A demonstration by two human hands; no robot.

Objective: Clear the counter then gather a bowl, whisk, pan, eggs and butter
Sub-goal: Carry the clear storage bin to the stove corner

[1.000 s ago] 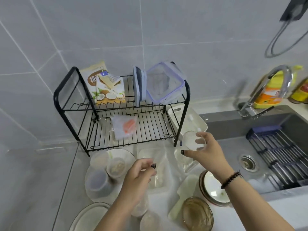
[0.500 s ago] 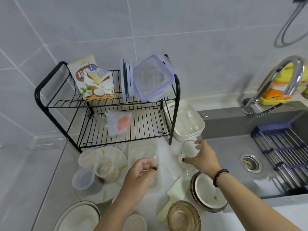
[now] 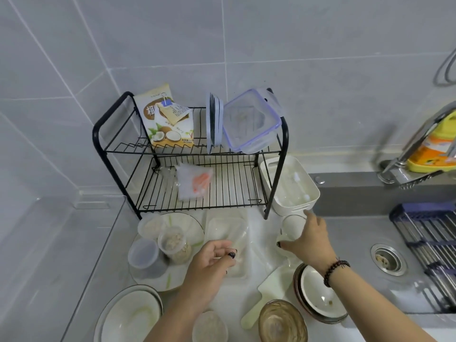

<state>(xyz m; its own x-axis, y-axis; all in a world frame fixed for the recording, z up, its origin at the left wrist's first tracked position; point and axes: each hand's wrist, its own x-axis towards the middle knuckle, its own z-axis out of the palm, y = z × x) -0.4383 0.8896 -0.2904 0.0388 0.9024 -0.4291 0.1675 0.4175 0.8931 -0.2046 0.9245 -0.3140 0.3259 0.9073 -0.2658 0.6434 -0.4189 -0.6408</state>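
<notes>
- Right hand (image 3: 311, 239): fingers (image 3: 311, 217) and thumb curled round a clear drinking glass (image 3: 292, 227), which stands low over the white worktop (image 3: 265, 243) just in front of the white rectangular plastic tub (image 3: 291, 185) and beside the grey sink (image 3: 357, 233). A dark beaded bracelet (image 3: 336, 269) circles the wrist.
- Left hand (image 3: 209, 264): poised over a clear plastic tray (image 3: 225, 229); fingers loosely curled, empty, thumb and forefinger slightly apart.
- Task bowl candidates: a brown glazed bowl (image 3: 282, 322) at the near edge; a white bowl stacked in a dark-rimmed plate (image 3: 319, 296) under the right forearm.
- Left cluster: a large white plate (image 3: 195, 227) carrying small lidded plastic cups (image 3: 172, 240), one with grainy contents; a white rimmed dish (image 3: 128, 314) nearer the viewer.
- A pale green spatula (image 3: 266, 296) lies flat between the tray and the bowls.
- Black wire two-tier rack (image 3: 158, 154): upper tier holds a clipped coconut-print bag (image 3: 167, 117) and a clear purple-edged storage box (image 3: 251, 122); lower tier holds a small white pouch (image 3: 195, 183).
</notes>
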